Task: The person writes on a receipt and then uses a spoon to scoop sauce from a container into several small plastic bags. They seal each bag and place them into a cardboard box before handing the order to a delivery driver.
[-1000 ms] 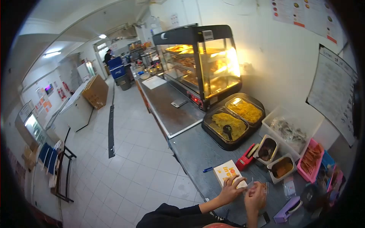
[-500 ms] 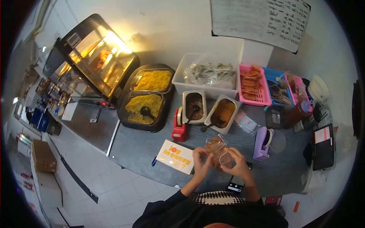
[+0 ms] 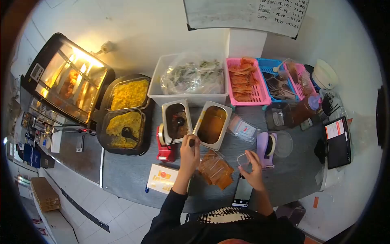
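My left hand point(image 3: 189, 156) is closed around the black handle end of a spoon point(image 3: 191, 143), at the near left corner of the metal pan of brown sauce point(image 3: 212, 124). My right hand point(image 3: 252, 171) pinches a small clear plastic cup point(image 3: 243, 160) by its rim, over the counter. Flat clear packets of orange-brown sauce point(image 3: 217, 168) lie between my hands. Just left of the sauce pan stands a second metal pan point(image 3: 175, 116), with a dark ladle point(image 3: 180, 121) in it. A phone point(image 3: 243, 191) lies below my right hand.
Red point(image 3: 165, 152) and purple tape dispensers point(image 3: 265, 150) flank the work area. Behind are a clear bin of bagged greens point(image 3: 162, 87), a pink basket point(image 3: 260, 95) and a blue basket point(image 3: 266, 65). Yellow food trays point(image 3: 142, 136) and a lit warmer point(image 3: 77, 81) stand left.
My hands have moved apart. The sauce packets now lie on the counter. My left hand has reached up-left and taken the spoon handle; my right hand keeps the clear cup.
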`<state>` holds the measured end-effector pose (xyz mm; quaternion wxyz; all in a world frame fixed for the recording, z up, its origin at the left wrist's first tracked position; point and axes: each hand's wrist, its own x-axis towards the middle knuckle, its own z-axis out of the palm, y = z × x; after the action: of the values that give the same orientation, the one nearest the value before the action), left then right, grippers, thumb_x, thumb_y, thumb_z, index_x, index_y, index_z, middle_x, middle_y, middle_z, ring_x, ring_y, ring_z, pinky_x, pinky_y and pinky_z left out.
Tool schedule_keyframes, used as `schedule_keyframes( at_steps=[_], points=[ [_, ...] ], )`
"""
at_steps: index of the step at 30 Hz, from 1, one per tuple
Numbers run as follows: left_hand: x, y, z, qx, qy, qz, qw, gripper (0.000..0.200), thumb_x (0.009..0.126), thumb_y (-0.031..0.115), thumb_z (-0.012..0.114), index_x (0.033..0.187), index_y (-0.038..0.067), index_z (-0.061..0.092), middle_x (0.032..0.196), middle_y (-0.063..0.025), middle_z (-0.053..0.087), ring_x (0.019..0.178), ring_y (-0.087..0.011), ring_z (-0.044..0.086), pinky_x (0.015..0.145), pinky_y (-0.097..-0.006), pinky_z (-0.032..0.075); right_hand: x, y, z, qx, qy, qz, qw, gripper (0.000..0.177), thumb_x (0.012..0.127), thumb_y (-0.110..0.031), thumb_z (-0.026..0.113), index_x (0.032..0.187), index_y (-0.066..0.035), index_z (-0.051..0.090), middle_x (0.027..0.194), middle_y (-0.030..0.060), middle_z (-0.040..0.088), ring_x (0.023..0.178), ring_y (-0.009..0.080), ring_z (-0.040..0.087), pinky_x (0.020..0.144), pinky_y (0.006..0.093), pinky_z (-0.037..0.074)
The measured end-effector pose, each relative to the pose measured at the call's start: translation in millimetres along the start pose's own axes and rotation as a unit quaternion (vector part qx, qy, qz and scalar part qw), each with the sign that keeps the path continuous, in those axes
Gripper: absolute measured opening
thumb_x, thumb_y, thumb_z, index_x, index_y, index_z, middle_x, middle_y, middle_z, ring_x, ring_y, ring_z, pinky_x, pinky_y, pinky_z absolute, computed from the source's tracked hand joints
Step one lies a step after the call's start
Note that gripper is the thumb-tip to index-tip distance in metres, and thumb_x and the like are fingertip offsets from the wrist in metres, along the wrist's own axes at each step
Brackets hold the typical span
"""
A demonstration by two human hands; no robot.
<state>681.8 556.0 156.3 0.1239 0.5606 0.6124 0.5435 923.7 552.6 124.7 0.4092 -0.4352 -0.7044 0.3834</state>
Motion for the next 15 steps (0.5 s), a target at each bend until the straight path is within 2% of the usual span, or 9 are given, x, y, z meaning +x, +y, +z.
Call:
schedule_keyframes(
  at_steps=[1, 3, 4, 7, 8, 11, 15],
  points=[
    [1.1, -4.5, 3.2, 0.033, -0.002, -0.017, 0.999, 0.012, 0.085, 0.007, 0.044, 0.076, -0.001, 0.047, 0.074, -0.0145, 0.048, 0.065, -0.0275, 0.053, 0.059, -0.0328, 0.041, -0.6, 0.0, -0.9, -0.006, -0.004, 0.009, 1.000, 0.060, 0.067, -0.002, 0.065, 0.122, -0.002, 0.042, 0.114, 0.0141, 0.046, 0.107, 0.0226, 0.046, 0.087, 0.0318, 0.039],
    [4.6, -16.2, 13.0, 0.002, 0.020, -0.088, 0.996, 0.013, 0.086, 0.008, 0.044, 0.078, -0.001, 0.046, 0.072, -0.0137, 0.048, 0.060, -0.0239, 0.054, 0.055, -0.0311, 0.042, 0.5, 1.1, -0.3, 0.009, -0.021, 0.013, 1.000, 0.062, 0.069, -0.002, 0.064, 0.125, -0.003, 0.038, 0.114, 0.0139, 0.047, 0.104, 0.0220, 0.048, 0.085, 0.0308, 0.040],
    [8.6, -12.7, 17.8, -0.014, 0.060, -0.130, 0.990, 0.014, 0.088, 0.010, 0.043, 0.080, -0.001, 0.046, 0.071, -0.0101, 0.048, 0.056, -0.0179, 0.056, 0.050, -0.0268, 0.043, 2.3, -0.5, -0.7, 0.011, -0.029, 0.017, 0.999, 0.063, 0.070, -0.002, 0.064, 0.126, -0.003, 0.036, 0.114, 0.0141, 0.047, 0.104, 0.0221, 0.048, 0.084, 0.0308, 0.040],
    [11.7, -30.9, 37.6, -0.162, 0.135, -0.184, 0.960, 0.015, 0.088, 0.012, 0.042, 0.081, -0.002, 0.046, 0.073, -0.0077, 0.049, 0.059, -0.0148, 0.058, 0.052, -0.0241, 0.047, 2.7, 2.7, -1.1, 0.015, -0.043, 0.017, 0.999, 0.067, 0.070, -0.002, 0.064, 0.129, -0.004, 0.031, 0.115, 0.0151, 0.047, 0.103, 0.0228, 0.049, 0.085, 0.0315, 0.041],
    [11.5, -35.4, 44.2, -0.214, 0.148, -0.192, 0.946, 0.016, 0.088, 0.011, 0.043, 0.083, -0.004, 0.047, 0.077, -0.0080, 0.050, 0.066, -0.0168, 0.060, 0.059, -0.0244, 0.051, 3.2, 3.9, -0.4, 0.010, -0.042, 0.013, 0.999, 0.068, 0.070, -0.001, 0.064, 0.129, -0.004, 0.031, 0.115, 0.0152, 0.048, 0.103, 0.0231, 0.049, 0.085, 0.0316, 0.041],
    [14.3, -45.3, 63.9, -0.327, 0.171, -0.214, 0.904, 0.017, 0.087, 0.010, 0.045, 0.086, -0.007, 0.049, 0.081, -0.0093, 0.051, 0.070, -0.0201, 0.060, 0.067, -0.0259, 0.052, 2.8, 3.2, -1.4, 0.001, -0.045, 0.000, 0.999, 0.069, 0.069, -0.002, 0.065, 0.129, -0.004, 0.032, 0.114, 0.0149, 0.049, 0.102, 0.0242, 0.050, 0.084, 0.0319, 0.041],
    [14.2, -40.2, 66.2, -0.446, 0.226, -0.277, 0.821, 0.017, 0.086, 0.008, 0.047, 0.087, -0.008, 0.051, 0.085, -0.0106, 0.052, 0.077, -0.0237, 0.061, 0.072, -0.0274, 0.052, -0.5, 3.8, -5.2, 0.001, -0.056, 0.000, 0.998, 0.064, 0.066, 0.001, 0.066, 0.123, -0.002, 0.039, 0.113, 0.0144, 0.048, 0.104, 0.0241, 0.049, 0.086, 0.0318, 0.041]
  ],
)
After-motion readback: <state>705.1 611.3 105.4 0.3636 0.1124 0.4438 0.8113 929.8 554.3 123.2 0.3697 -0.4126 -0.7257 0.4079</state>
